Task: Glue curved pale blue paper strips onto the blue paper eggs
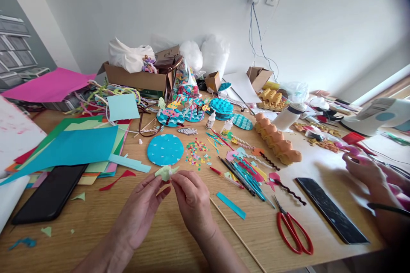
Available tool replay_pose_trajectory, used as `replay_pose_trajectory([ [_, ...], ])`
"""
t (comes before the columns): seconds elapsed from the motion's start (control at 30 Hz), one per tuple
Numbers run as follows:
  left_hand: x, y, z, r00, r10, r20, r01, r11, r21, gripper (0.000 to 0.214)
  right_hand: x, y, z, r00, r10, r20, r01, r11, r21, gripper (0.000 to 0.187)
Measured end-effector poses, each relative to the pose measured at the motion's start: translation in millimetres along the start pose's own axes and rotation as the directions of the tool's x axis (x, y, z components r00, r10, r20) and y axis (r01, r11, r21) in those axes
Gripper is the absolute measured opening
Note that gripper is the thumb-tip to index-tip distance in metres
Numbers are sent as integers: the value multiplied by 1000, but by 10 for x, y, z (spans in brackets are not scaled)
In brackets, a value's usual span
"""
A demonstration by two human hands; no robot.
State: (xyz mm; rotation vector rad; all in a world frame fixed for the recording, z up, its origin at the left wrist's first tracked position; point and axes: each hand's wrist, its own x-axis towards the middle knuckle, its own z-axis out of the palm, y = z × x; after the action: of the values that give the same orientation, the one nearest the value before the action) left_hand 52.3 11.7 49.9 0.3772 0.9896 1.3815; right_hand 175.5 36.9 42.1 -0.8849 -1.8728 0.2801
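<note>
My left hand [139, 204] pinches a small pale green paper cutout [164, 173] between thumb and fingers. My right hand [194, 198] is closed at the cutout's right end, its thumb and forefinger pressed together there. A tiny whitish bit shows by those fingertips, too small to name. Just beyond the hands lies a round blue disc [165, 149] dotted with small pale marks. Paper confetti [196, 153] is scattered to its right. A thin wooden stick [237, 234] lies beside my right forearm, near a blue paper strip [231, 205].
Red-handled scissors [294, 230] and a black tray [331, 210] lie at right, near another person's hand [361, 170]. Pens [240, 175] and an egg carton [277, 138] stand beyond. Coloured paper sheets [70, 145] and a black phone [48, 194] fill the left.
</note>
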Motion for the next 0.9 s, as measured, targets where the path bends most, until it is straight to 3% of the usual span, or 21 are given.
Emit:
replay_pose_trajectory([
  [0.33,-16,-60,26,997,-18,72,16,1000,19,30,24,21,69,998,67,2,-66,997,-48,22],
  [0.5,-32,-55,25,997,13,77,-18,998,68,31,26,7,81,1000,25,-6,-25,997,-70,20],
  [0.77,2,-62,-29,998,36,46,-38,999,26,28,38,-52,31,997,83,-5,-82,993,82,16],
  [0.9,10,-32,-28,1000,13,-9,-13,1000,-9,28,39,-59,1,994,99,-37,-96,993,74,15],
])
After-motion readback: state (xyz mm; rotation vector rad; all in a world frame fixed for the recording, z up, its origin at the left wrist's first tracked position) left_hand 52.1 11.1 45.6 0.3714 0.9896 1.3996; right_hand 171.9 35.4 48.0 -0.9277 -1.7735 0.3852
